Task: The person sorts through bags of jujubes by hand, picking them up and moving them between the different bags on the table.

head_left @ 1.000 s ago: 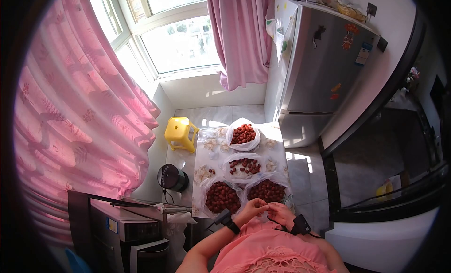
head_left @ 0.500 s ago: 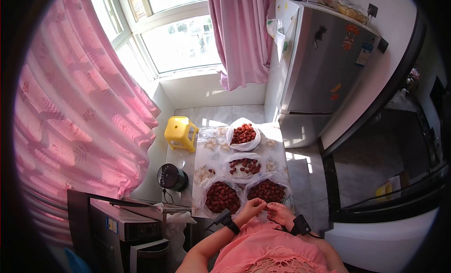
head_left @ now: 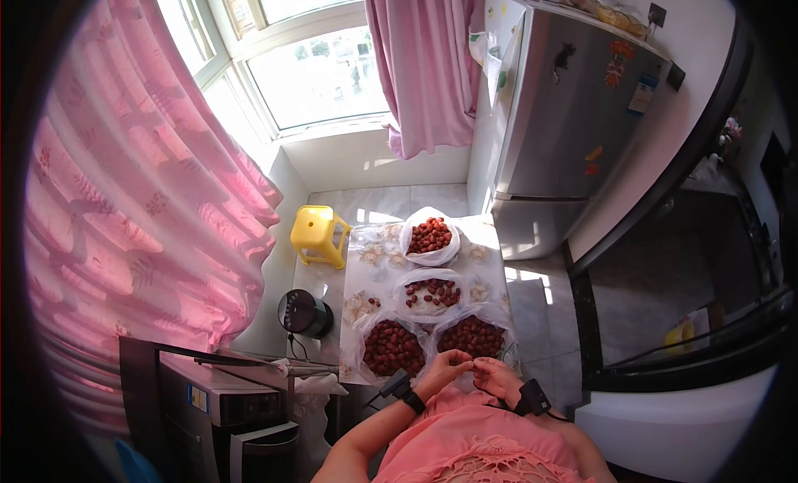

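Observation:
My left hand [head_left: 446, 372] and my right hand [head_left: 496, 377] meet at the near edge of the table, fingertips pinched close together. Whatever lies between the fingers is too small to make out. Just beyond them, a plastic bag full of dark red dates [head_left: 470, 337] sits at the right, partly covered by my hands. To its left is another full bag of red dates [head_left: 393, 348]. Farther back, a white bag holds a thin scatter of dates [head_left: 432, 293]. At the far end stands a bag of brighter red dates [head_left: 430, 235].
All the bags rest on a flowered tablecloth [head_left: 371, 254]. A yellow stool [head_left: 317, 234] and a dark round appliance [head_left: 305, 314] stand left of the table. The fridge [head_left: 573, 109] is at the back right. A dark cabinet-like appliance [head_left: 220, 408] occupies the near left.
Both hands stay almost in the same place, pinched together. The view has shifted very slightly; the bags have not visibly moved.

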Tool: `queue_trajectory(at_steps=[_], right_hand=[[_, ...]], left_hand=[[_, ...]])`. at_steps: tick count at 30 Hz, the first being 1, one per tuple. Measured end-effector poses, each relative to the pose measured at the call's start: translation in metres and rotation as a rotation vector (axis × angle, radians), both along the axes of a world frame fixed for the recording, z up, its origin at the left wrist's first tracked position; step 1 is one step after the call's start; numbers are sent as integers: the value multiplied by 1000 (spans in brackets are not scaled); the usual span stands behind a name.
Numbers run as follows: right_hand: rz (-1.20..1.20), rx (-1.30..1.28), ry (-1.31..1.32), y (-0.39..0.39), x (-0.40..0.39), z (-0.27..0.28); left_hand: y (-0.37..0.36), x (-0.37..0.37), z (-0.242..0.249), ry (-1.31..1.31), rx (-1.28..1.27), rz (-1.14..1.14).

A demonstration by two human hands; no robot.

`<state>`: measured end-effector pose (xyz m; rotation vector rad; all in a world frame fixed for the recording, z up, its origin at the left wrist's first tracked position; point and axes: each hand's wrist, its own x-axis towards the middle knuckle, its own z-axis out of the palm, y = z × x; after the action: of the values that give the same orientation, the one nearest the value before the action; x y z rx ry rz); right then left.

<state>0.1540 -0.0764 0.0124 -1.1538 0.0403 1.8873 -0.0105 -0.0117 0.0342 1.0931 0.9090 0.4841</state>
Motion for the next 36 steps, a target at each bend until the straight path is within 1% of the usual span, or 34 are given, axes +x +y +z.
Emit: queue_trajectory(at_steps=[2,6,12,14,15,17,20,23,26,30,32,33,35,36], right_hand=[[0,7,-14,-1,1,0],[12,-2,-22,-1,0,1],[-8,-6,-1,-2,1,-5],[-29,-27,-41,-3,2,-9],[-29,-27,-41,-3,3,-11],[-92,-89,-114,-5,4,-14],[-98,-92,-103,-5,6,-15],[-84,-94,-121,-4,4,-5],[-89,-96,-116,-5,5,-5],[-91,-94,-115,-6,6,-4],[-95,-88,-101,-7,7,-5],[-97,-87,-101,-7,8,-7],[-112,-89,-70,-8,9,-11],[-113,-88,-69,-9,10,-10]], left_hand=[[0,-1,-7,47,-25,-61],[0,-1,-14,19,25,-67],[1,1,-22,94,83,-128],[1,1,-24,101,97,-129],[0,0,-31,101,97,-130],[0,-2,-58,215,85,-43],[0,-5,-86,215,69,1],[6,-2,-97,269,-1,-4],[14,4,-108,315,32,-53],[20,16,-97,269,-35,-1],[20,23,-95,226,-77,127],[19,23,-89,225,-76,125],[15,21,-76,12,-226,76],[12,21,-70,13,-225,76]])
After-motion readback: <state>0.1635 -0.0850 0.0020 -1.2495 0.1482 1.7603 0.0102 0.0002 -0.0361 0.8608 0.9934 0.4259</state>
